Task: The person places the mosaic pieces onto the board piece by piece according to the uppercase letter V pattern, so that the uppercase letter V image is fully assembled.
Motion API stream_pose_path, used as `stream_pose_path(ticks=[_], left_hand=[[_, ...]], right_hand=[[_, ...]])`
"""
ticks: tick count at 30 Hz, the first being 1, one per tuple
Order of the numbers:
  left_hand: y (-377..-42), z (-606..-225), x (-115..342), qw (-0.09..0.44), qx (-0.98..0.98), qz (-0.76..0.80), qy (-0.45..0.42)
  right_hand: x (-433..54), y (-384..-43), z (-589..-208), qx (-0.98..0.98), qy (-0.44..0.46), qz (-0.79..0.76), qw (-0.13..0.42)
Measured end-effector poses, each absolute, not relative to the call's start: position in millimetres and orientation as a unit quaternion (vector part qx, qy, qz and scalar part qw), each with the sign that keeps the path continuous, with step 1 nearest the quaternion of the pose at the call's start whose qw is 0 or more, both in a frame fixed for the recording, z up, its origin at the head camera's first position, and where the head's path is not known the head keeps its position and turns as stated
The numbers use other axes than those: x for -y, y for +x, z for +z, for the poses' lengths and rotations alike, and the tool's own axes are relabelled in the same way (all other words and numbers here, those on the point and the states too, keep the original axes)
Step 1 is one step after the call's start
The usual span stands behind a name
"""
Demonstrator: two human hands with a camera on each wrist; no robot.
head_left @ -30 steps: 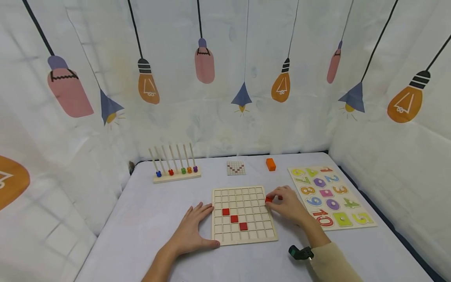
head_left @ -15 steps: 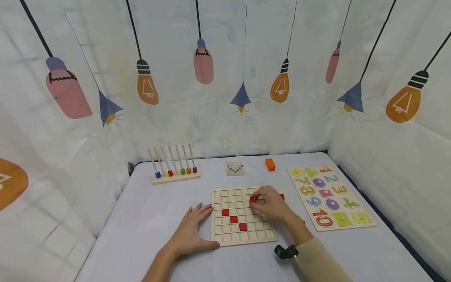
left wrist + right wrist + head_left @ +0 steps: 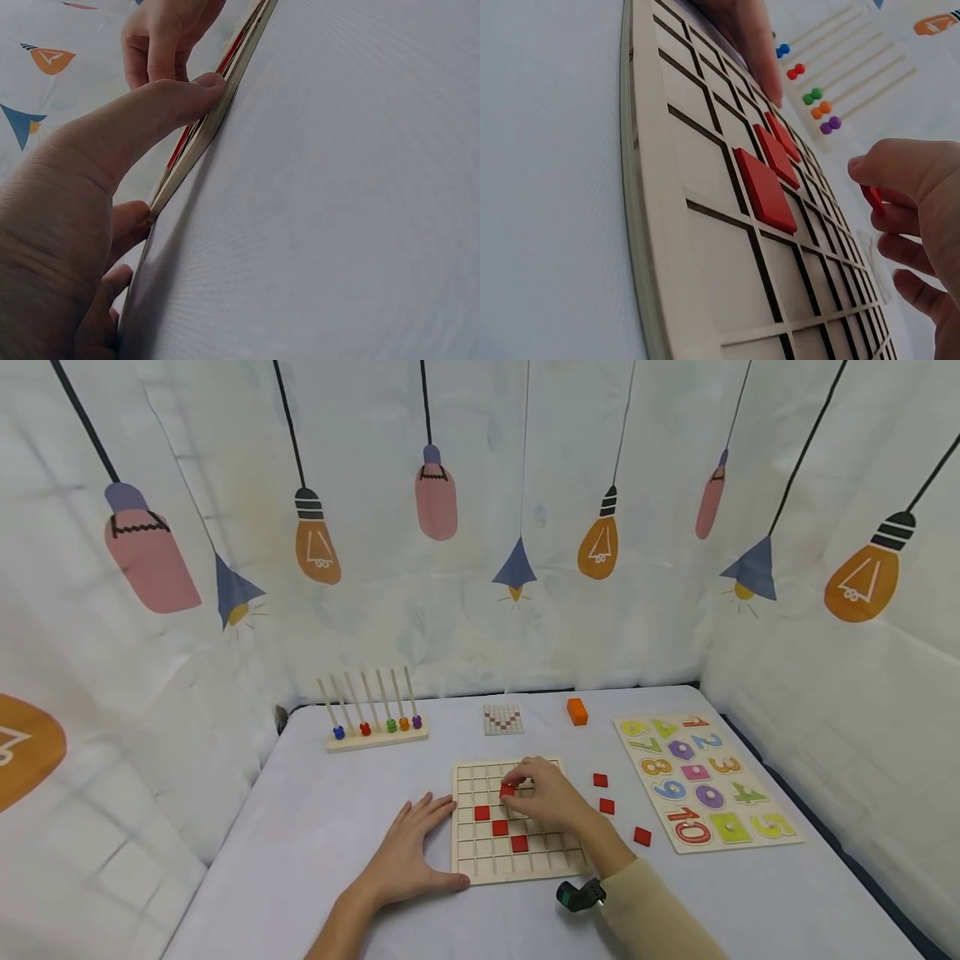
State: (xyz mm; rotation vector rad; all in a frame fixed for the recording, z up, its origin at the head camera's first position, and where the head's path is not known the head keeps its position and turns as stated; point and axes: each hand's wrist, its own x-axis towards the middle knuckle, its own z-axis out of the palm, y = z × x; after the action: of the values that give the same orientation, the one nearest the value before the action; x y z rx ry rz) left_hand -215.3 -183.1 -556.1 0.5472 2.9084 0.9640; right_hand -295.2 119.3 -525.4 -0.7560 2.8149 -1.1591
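A wooden grid board (image 3: 472, 865) lies flat, with three red square tiles (image 3: 500, 827) set in a diagonal row of its cells. My left hand (image 3: 405, 856) rests at the board's left side, thumb at the near corner and fingertips at the edge farther up. Over the upper middle of the grid, my right hand (image 3: 551, 797) pinches another red tile (image 3: 507, 791) between thumb and fingers. The right wrist view shows this held tile (image 3: 871, 198) raised off the grid. Three loose red tiles (image 3: 607, 807) lie on the cloth right of the board.
Behind the board are a small patterned grid card (image 3: 502, 719) and an orange block (image 3: 577, 711). A bead rack (image 3: 377, 739) with upright pegs stands at the back left. On the right lies a number puzzle board (image 3: 705, 781). Printed curtains enclose the table.
My right hand has carried the red tile leftward from the board's right edge to over its upper middle, uncovering the loose tiles. The left hand stays in place.
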Motion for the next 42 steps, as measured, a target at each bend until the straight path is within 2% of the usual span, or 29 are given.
stream_pose_path(ticks=[17,27,42], left_hand=[[-217.0,-557.5,181.1,0.012,-0.932,0.309,0.188],[-216.1,-556.6,183.5,0.009,-0.933,0.306,0.188],[-215.9,-557.4,183.6,0.012,-0.935,0.300,0.187]], right_hand=[[-81.7,-297.9,-522.9,-0.906,-0.266,-0.329,0.014],[-60.3,-306.4,-525.3,-0.911,-0.294,-0.289,0.001],[-49.6,-310.0,-535.0,-0.919,-0.304,-0.250,-0.007]])
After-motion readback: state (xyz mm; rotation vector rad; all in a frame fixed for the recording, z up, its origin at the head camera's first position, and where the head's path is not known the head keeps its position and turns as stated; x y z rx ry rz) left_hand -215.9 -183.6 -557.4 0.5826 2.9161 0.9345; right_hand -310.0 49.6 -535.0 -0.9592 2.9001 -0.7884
